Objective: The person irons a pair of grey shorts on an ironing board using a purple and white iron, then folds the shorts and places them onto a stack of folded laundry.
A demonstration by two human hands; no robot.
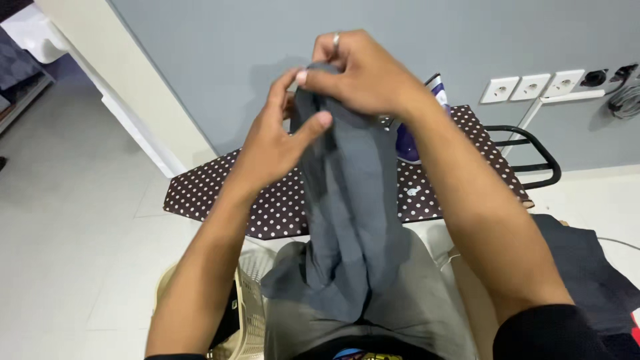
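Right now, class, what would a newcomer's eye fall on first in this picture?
First, the grey garment held up in the middle, pinched at its top by the right hand and touched by the left hand. Behind it lies a brown ironing board with white dots, an iron standing on it. A cream laundry basket sits at the bottom left.

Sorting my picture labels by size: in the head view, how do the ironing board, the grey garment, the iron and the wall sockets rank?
1. Ironing board and grey garment: alike; the garment is nearer the camera.
2. Iron, partly hidden.
3. Wall sockets.
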